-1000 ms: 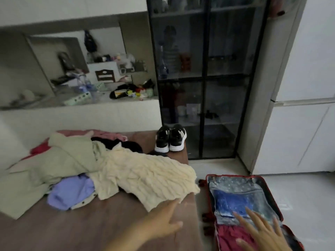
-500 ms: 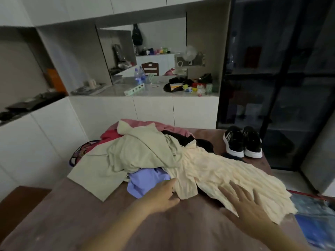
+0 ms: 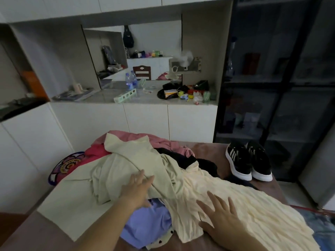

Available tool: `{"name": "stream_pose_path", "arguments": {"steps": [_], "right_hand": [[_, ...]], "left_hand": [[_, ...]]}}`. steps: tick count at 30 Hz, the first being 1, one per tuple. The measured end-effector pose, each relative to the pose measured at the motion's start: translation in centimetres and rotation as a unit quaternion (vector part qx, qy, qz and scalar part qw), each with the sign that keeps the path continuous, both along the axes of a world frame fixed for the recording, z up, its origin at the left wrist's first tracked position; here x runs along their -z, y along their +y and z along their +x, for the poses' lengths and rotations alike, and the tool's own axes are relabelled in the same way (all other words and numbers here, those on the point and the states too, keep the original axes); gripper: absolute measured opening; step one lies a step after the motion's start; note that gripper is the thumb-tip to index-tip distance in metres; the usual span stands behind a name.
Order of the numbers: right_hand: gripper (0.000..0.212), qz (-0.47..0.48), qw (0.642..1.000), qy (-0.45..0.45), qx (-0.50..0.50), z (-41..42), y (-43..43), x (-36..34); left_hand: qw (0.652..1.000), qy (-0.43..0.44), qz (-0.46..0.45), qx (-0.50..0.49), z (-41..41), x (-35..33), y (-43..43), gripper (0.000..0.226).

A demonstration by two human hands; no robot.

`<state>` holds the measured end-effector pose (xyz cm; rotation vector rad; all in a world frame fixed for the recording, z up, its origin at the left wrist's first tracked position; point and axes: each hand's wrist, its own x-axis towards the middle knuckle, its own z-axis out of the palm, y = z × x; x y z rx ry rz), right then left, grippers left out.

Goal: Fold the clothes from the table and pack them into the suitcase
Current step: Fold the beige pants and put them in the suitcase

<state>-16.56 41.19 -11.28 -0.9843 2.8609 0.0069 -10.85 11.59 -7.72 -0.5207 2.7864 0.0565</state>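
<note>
A heap of clothes lies on the brown table. On top is a pale green garment. To its right spreads a cream pleated garment. A lilac garment shows under them, with pink and black clothes at the back. My left hand lies with straight fingers on the pale green garment. My right hand rests flat, fingers spread, on the cream garment. Only a red edge of the suitcase shows at the right.
A pair of black sneakers stands on the table's far right corner. A patterned round object sits off the table's left edge. White cabinets with a cluttered counter stand behind, a dark glass cabinet to the right.
My view has swung left from the suitcase to the clothes heap. My left hand has moved up from the lilac garment onto the pale green one. My right hand lies further left on the cream garment.
</note>
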Motion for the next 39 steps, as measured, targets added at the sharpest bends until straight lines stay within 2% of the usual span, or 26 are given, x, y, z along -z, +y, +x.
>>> {"name": "stream_pose_path", "arguments": {"steps": [4, 5, 7, 9, 13, 15, 17, 19, 21, 22, 23, 25, 27, 28, 31, 34, 37, 39], "right_hand": [[0.063, -0.002, 0.999, -0.033, -0.003, -2.9, 0.2, 1.1], [0.060, -0.004, 0.999, -0.052, -0.008, -3.5, 0.3, 1.4], [0.051, -0.011, 0.997, -0.075, -0.019, -4.3, 0.4, 1.8], [0.057, -0.028, 0.996, -0.079, -0.035, -4.5, 0.1, 2.0], [0.059, -0.042, 0.997, -0.058, -0.017, -4.9, 0.4, 2.1], [0.074, -0.037, 0.996, -0.080, -0.014, -5.2, 0.7, 0.1], [0.088, -0.078, 0.996, -0.040, -0.031, -5.7, 0.9, -1.4], [0.103, -0.159, 0.980, -0.114, -0.024, -6.2, 0.9, -2.4], [0.113, -0.303, 0.942, -0.144, -0.020, -6.7, 1.1, -3.5], [0.110, -0.364, 0.916, -0.168, -0.027, -6.7, 1.4, -4.3], [0.099, -0.409, 0.891, -0.194, -0.044, -6.7, 1.7, -5.1], [0.057, -0.442, 0.861, -0.246, -0.051, -6.5, 2.4, -6.6], [0.015, -0.470, 0.837, -0.277, -0.046, -5.8, 2.9, -8.7], [0.010, -0.487, 0.827, -0.277, -0.045, -5.6, 3.1, -9.4], [0.017, -0.537, 0.800, -0.266, -0.027, -4.9, 4.1, -11.0], [0.017, -0.562, 0.797, -0.221, -0.001, -3.8, 4.8, -12.9], [0.018, -0.579, 0.798, -0.164, 0.029, -3.4, 6.2, -14.8], [0.017, -0.588, 0.796, -0.129, 0.066, -3.6, 7.7, -15.3]], "left_hand": [[0.999, 0.001, -0.040, -0.009, -1.8, 2.3, -0.4, 0.102], [0.999, 0.019, -0.036, -0.019, -2.4, 2.6, -0.3, 0.092], [0.997, 0.054, -0.040, -0.026, -3.7, 2.6, 0.2, 0.056], [0.994, 0.099, -0.041, -0.022, -4.5, 1.9, 0.6, 0.033], [0.982, 0.160, 0.076, -0.064, -4.8, -0.6, 0.9, 0.025], [0.974, 0.151, 0.159, -0.051, -4.4, -2.1, 2.5, 0.024], [0.947, 0.166, 0.274, -0.025, -3.5, -3.5, 5.5, 0.012], [0.903, 0.182, 0.389, -0.021, -2.6, -5.5, 9.3, 0.022], [0.865, 0.188, 0.465, -0.017, -2.1, -6.9, 12.1, 0.029], [0.844, 0.204, 0.495, -0.017, -2.1, -7.5, 13.1, 0.023], [0.822, 0.223, 0.524, -0.020, -2.0, -8.4, 13.8, 0.015], [0.795, 0.261, 0.547, -0.026, -2.0, -10.4, 14.2, 0.011], [0.804, 0.294, 0.517, -0.018, -1.8, -12.5, 13.8, 0.022], [0.812, 0.310, 0.495, -0.014, -1.7, -13.5, 13.6, 0.025], [0.828, 0.349, 0.438, -0.009, -1.2, -15.6, 13.0, 0.035], [0.848, 0.346, 0.401, -0.022, -0.5, -16.7, 12.8, 0.041], [0.858, 0.290, 0.423, -0.039, 1.0, -17.2, 12.2, 0.029], [0.891, 0.253, 0.374, -0.040, 1.8, -16.5, 11.0, 0.030]]}}
